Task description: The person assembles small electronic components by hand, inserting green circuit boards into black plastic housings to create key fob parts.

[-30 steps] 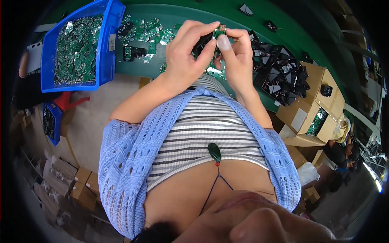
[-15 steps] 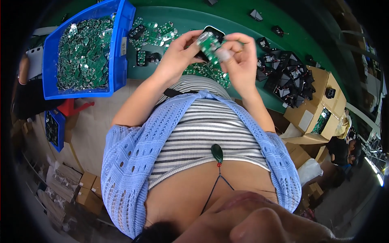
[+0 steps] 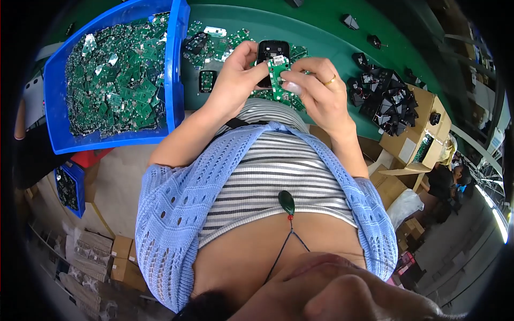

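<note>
My left hand (image 3: 234,77) is closed on the left side of a small black plastic housing (image 3: 272,49). A green circuit board (image 3: 276,75) with a white connector at its top end lies partly over the housing. Thumb and fingers of my right hand (image 3: 323,95) pinch that board at its right side, and a ring shows on one finger. My left thumb reaches close to the board's left edge; I cannot tell whether it touches. Loose circuit boards (image 3: 292,100) lie just below my hands. A black housing with a board in it (image 3: 207,81) rests left of my left wrist.
At the left stands a large blue bin (image 3: 176,75) heaped with circuit boards. More boards (image 3: 227,44) are scattered on the green table (image 3: 316,32). On the right sit a pile of black housings (image 3: 388,101) and an open cardboard box (image 3: 423,117). Another person's arm (image 3: 20,120) shows far left.
The board has turned more upright and come into clear view over the housing. My right hand has moved slightly down. The view has shifted, so the blue bin appears larger.
</note>
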Action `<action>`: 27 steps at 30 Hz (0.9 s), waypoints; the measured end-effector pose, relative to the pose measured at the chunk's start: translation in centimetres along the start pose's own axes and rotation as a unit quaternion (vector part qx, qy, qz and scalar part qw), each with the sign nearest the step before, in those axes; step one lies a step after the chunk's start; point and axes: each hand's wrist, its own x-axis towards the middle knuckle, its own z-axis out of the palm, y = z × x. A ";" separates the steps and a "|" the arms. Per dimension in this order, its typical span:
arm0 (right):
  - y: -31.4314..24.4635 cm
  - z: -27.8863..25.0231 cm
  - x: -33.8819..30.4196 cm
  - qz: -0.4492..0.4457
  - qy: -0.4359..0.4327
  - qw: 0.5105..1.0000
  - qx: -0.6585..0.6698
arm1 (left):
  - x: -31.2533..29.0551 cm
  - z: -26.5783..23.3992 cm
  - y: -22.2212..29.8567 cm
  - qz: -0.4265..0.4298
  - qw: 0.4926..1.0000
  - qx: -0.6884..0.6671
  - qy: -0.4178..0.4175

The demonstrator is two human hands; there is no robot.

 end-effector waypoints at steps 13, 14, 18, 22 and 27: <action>1.0 1.5 2.0 0.019 0.036 0.997 -0.073 | -1.1 -0.1 1.0 0.064 0.995 0.077 -0.006; 1.1 1.5 2.0 0.007 0.023 0.997 -0.074 | -1.1 -0.2 1.0 0.064 0.995 0.080 0.000; 1.4 1.5 1.8 -0.025 -0.009 0.996 -0.088 | -0.7 -0.3 0.4 0.066 0.994 0.081 0.014; 2.1 1.7 1.7 -0.023 -0.025 0.995 -0.091 | -0.5 -0.3 0.0 0.079 0.992 0.095 0.020; 3.7 3.0 1.2 -0.029 -0.067 0.993 -0.089 | 1.6 -0.9 -0.9 0.011 0.999 0.025 0.026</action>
